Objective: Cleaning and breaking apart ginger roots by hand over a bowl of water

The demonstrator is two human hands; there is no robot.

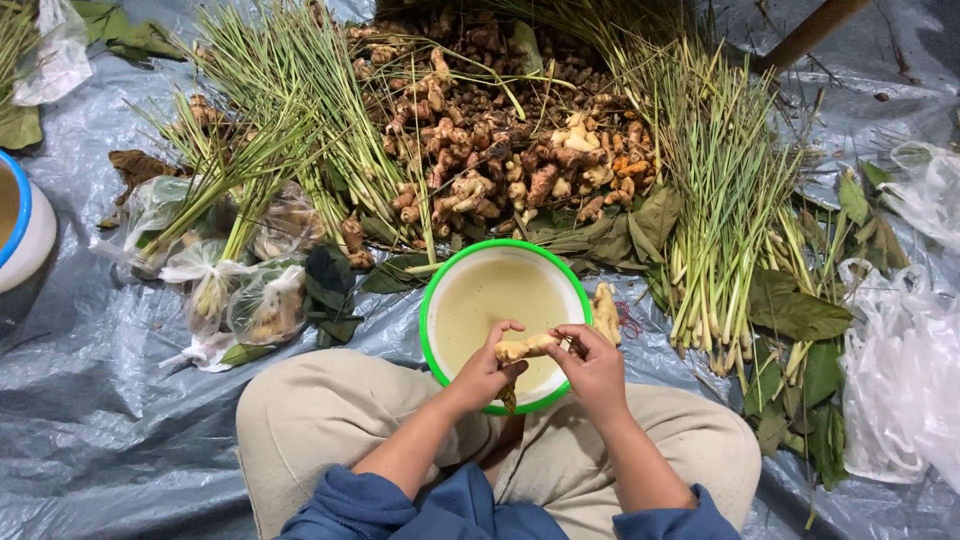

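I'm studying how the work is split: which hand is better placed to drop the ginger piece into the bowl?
Probably the left hand. It grips the ginger piece around its body, directly over the bowl. The right hand only touches the piece's end with its fingertips.

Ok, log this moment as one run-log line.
left hand: grips ginger piece | right hand: touches its other end | below: green-rimmed bowl of cloudy water | behind: ginger pile, lemongrass bundles
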